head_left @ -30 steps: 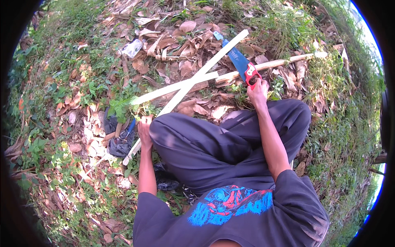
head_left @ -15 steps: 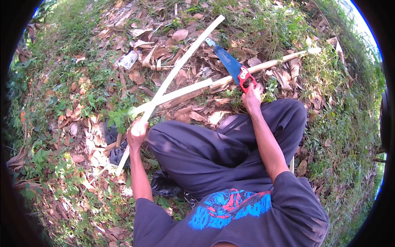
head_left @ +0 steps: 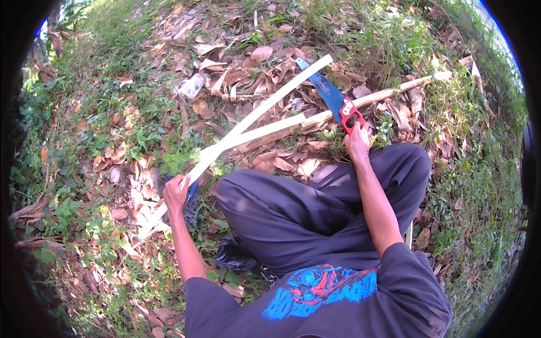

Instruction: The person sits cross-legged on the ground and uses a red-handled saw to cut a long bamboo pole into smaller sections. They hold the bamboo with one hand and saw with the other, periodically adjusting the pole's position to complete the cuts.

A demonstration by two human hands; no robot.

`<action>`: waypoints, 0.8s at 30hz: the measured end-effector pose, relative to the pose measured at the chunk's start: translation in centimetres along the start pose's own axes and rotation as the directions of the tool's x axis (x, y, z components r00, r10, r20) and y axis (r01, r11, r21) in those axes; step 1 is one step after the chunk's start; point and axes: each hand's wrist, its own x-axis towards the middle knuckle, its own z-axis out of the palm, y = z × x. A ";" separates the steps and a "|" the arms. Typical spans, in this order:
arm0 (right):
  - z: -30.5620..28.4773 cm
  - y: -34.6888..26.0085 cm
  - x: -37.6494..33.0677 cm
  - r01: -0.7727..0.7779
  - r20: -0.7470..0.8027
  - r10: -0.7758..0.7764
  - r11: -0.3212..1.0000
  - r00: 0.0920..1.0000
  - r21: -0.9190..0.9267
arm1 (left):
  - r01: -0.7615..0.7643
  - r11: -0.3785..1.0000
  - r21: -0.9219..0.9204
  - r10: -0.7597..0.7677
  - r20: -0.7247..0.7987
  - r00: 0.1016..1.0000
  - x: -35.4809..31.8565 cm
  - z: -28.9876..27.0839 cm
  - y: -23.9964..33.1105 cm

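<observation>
My left hand [head_left: 176,192] is closed round a long pale wooden strip [head_left: 270,101], which slants from beside my left knee up to the far middle. In my right hand [head_left: 358,141] is the red handle of a handsaw [head_left: 328,94] with a blue blade. The strip's far end crosses in front of the blade near its tip; whether they touch I cannot tell. A second pale strip [head_left: 265,128] lies under the held one, crossing it at a shallow angle. Its right end rests against a rough brown length of wood [head_left: 389,92] on the ground.
I sit cross-legged on ground covered with dry leaves [head_left: 262,53] and grass. A clear plastic wrapper [head_left: 191,85] lies at the far left. Black plastic bags [head_left: 231,253] rest beside my left leg. Low green plants [head_left: 180,161] grow near my left hand.
The held strip has slid nearer and down to the left, so its far end now overlaps the saw blade. My left hand has shifted slightly left; the saw stays about where it was.
</observation>
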 end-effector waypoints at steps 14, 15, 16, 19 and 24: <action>2.8 1.0 1.7 0.138 -0.066 -0.156 0.966 0.986 -0.220 | 0.085 0.993 0.080 -0.098 0.175 0.980 -3.8 -0.4 -1.9; 3.1 0.8 1.7 0.165 -0.118 -0.207 0.941 0.971 -0.295 | 0.091 0.993 0.082 -0.107 0.225 0.968 -4.0 0.0 -1.6; 3.3 0.9 1.8 0.167 -0.070 -0.193 0.946 0.979 -0.277 | 0.095 0.992 0.083 -0.115 0.276 0.954 -4.2 0.4 -1.2; 2.3 -0.1 2.5 0.197 -0.018 -0.208 0.949 0.978 -0.245 | 0.005 0.996 0.086 -0.023 0.202 0.979 -5.6 2.9 -1.5; 0.4 -1.2 3.2 0.290 0.048 -0.286 0.942 0.957 -0.171 | -0.085 0.973 0.215 0.086 0.008 0.996 -6.6 5.1 0.4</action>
